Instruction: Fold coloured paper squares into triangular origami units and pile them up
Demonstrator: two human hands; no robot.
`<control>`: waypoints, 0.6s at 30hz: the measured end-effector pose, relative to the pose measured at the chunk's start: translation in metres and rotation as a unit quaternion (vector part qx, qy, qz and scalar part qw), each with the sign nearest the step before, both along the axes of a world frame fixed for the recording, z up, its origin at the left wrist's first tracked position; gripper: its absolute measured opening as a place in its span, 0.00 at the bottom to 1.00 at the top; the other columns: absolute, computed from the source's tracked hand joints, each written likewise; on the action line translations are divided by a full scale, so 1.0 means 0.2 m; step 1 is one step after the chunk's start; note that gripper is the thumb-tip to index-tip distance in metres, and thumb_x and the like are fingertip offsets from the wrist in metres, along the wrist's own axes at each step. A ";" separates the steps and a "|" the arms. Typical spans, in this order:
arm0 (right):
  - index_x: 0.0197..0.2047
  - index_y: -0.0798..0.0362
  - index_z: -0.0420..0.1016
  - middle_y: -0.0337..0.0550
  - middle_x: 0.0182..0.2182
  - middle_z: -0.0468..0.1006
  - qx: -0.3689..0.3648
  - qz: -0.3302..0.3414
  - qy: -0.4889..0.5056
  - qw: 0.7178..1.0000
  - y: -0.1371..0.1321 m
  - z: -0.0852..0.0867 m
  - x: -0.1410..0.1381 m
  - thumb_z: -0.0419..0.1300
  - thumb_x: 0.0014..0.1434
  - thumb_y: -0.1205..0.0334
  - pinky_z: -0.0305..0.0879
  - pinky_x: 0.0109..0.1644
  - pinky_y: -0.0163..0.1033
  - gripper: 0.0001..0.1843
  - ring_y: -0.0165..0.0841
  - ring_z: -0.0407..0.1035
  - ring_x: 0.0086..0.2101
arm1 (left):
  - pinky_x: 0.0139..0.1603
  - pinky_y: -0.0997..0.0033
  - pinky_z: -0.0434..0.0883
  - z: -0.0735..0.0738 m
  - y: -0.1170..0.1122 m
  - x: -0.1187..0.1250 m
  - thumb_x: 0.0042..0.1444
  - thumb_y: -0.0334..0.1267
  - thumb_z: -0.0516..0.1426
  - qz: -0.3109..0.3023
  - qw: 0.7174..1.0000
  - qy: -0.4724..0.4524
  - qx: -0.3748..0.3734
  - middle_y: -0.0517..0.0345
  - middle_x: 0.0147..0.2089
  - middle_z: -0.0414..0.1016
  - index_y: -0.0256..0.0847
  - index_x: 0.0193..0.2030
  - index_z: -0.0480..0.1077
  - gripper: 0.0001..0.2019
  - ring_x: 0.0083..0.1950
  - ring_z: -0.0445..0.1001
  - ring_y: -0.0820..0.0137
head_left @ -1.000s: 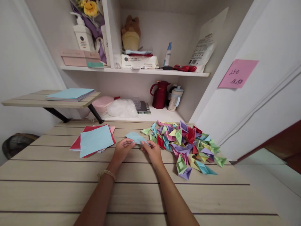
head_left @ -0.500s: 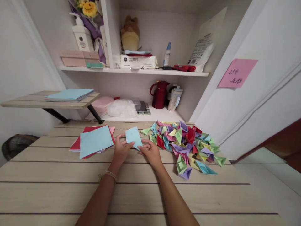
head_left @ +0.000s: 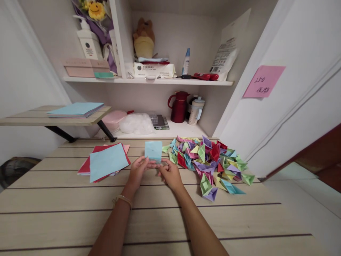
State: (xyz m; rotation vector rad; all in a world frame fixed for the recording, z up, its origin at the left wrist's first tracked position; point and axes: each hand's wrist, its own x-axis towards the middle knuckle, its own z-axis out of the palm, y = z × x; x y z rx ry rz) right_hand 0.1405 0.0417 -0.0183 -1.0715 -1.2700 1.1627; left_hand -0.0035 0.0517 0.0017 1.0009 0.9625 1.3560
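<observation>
A folded light blue paper [head_left: 153, 150] stands upright above the wooden table [head_left: 66, 209], held by its lower edge. My left hand [head_left: 138, 171] pinches its bottom left and my right hand [head_left: 169, 173] pinches its bottom right. Left of my hands lies a stack of paper sheets [head_left: 105, 161], light blue on top of red and pink. To the right sits a heap of folded paper boats [head_left: 210, 163] in several colours.
A small raised shelf [head_left: 39, 119] at the left carries more blue sheets [head_left: 76, 109]. Behind the table stand a red jug [head_left: 178, 106], a white mug [head_left: 196, 111] and a plastic bag [head_left: 134, 123]. A pink note [head_left: 263, 81] is stuck on the white door at right.
The blue paper went from lying low and pointed between my hands to standing upright as a rectangle, squared to the camera. The view shifted slightly.
</observation>
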 end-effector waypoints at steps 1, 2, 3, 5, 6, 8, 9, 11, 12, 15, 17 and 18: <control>0.49 0.55 0.67 0.37 0.19 0.74 0.006 0.001 0.008 1.000 0.00 0.00 0.00 0.62 0.49 0.50 0.51 0.13 0.28 0.26 0.23 0.57 0.11 | 0.38 0.67 0.71 0.00 0.00 0.00 0.43 0.50 0.62 0.000 1.000 -0.008 -0.001 0.52 0.29 0.78 0.37 0.33 0.66 0.18 0.30 0.77 0.65; 0.53 0.54 0.64 0.38 0.23 0.76 0.014 0.002 0.015 1.000 0.00 -0.01 0.00 0.64 0.48 0.52 0.54 0.15 0.28 0.31 0.23 0.59 0.13 | 0.40 0.65 0.71 0.01 0.00 0.00 0.43 0.50 0.62 0.005 1.000 -0.009 -0.001 0.51 0.30 0.78 0.36 0.32 0.67 0.18 0.32 0.78 0.64; 0.56 0.53 0.61 0.40 0.27 0.77 0.022 0.002 0.022 1.000 0.00 -0.01 0.00 0.66 0.46 0.54 0.56 0.16 0.29 0.35 0.23 0.60 0.14 | 0.41 0.64 0.71 0.01 0.00 0.00 0.44 0.50 0.61 0.015 1.000 -0.007 0.000 0.50 0.31 0.78 0.36 0.31 0.67 0.18 0.33 0.78 0.63; 0.60 0.49 0.56 0.43 0.35 0.77 0.035 0.007 0.035 0.999 0.00 -0.02 0.00 0.68 0.43 0.58 0.59 0.20 0.29 0.43 0.21 0.61 0.17 | 0.43 0.62 0.71 0.00 0.01 0.00 0.42 0.47 0.63 0.037 0.999 0.006 0.008 0.49 0.31 0.79 0.34 0.32 0.70 0.17 0.36 0.78 0.62; 0.61 0.47 0.54 0.45 0.39 0.76 0.039 0.012 0.041 0.998 0.00 -0.02 0.00 0.68 0.42 0.59 0.60 0.21 0.29 0.45 0.21 0.60 0.17 | 0.45 0.62 0.71 -0.01 0.01 0.00 0.41 0.44 0.64 0.046 0.999 0.018 0.015 0.48 0.31 0.79 0.34 0.33 0.71 0.16 0.37 0.78 0.61; 0.62 0.45 0.52 0.46 0.43 0.74 0.048 0.020 0.054 0.997 0.00 -0.01 0.00 0.68 0.42 0.61 0.62 0.23 0.30 0.46 0.21 0.62 0.19 | 0.46 0.62 0.71 -0.03 0.02 -0.02 0.38 0.39 0.65 0.052 0.997 0.050 0.029 0.49 0.32 0.79 0.33 0.34 0.73 0.15 0.38 0.78 0.60; 0.63 0.45 0.51 0.47 0.44 0.73 0.055 0.025 0.061 0.996 0.00 -0.01 0.00 0.68 0.41 0.63 0.64 0.26 0.31 0.47 0.23 0.64 0.22 | 0.45 0.62 0.71 -0.05 0.03 -0.02 0.37 0.36 0.65 0.054 0.996 0.070 0.034 0.49 0.32 0.79 0.33 0.33 0.74 0.14 0.39 0.78 0.60; 0.63 0.47 0.52 0.47 0.43 0.74 0.074 0.026 0.071 0.994 -0.01 0.00 0.00 0.68 0.41 0.65 0.66 0.31 0.33 0.47 0.29 0.69 0.28 | 0.45 0.62 0.72 -0.07 0.04 -0.03 0.37 0.34 0.63 0.047 0.993 0.101 0.040 0.49 0.33 0.80 0.34 0.32 0.75 0.12 0.39 0.78 0.60; 0.62 0.48 0.54 0.46 0.41 0.75 0.080 0.023 0.067 0.994 -0.01 0.01 0.00 0.68 0.40 0.65 0.66 0.33 0.34 0.46 0.31 0.69 0.30 | 0.45 0.61 0.72 -0.08 0.04 -0.03 0.37 0.33 0.63 0.043 0.992 0.109 0.044 0.49 0.34 0.80 0.34 0.32 0.76 0.12 0.40 0.77 0.60; 0.54 0.51 0.69 0.41 0.33 0.75 0.068 0.018 0.010 0.998 -0.01 0.01 0.00 0.67 0.41 0.62 0.63 0.29 0.33 0.33 0.29 0.67 0.26 | 0.47 0.61 0.72 -0.08 0.03 -0.03 0.36 0.33 0.63 0.042 0.993 0.101 0.045 0.47 0.39 0.79 0.34 0.35 0.76 0.15 0.43 0.77 0.59; 0.42 0.54 0.77 0.38 0.26 0.73 0.050 0.024 -0.028 0.998 -0.01 0.00 0.01 0.68 0.41 0.59 0.60 0.25 0.32 0.22 0.26 0.62 0.21 | 0.47 0.61 0.72 -0.07 0.03 -0.03 0.35 0.34 0.64 0.045 0.995 0.085 0.025 0.45 0.39 0.79 0.33 0.38 0.75 0.18 0.43 0.77 0.59; 0.38 0.55 0.78 0.37 0.22 0.71 0.043 0.023 -0.034 0.998 -0.01 0.00 0.01 0.68 0.41 0.58 0.58 0.24 0.31 0.18 0.25 0.60 0.20 | 0.47 0.61 0.72 -0.06 0.02 -0.03 0.34 0.34 0.65 0.045 0.996 0.077 0.012 0.45 0.38 0.79 0.32 0.39 0.75 0.20 0.43 0.77 0.59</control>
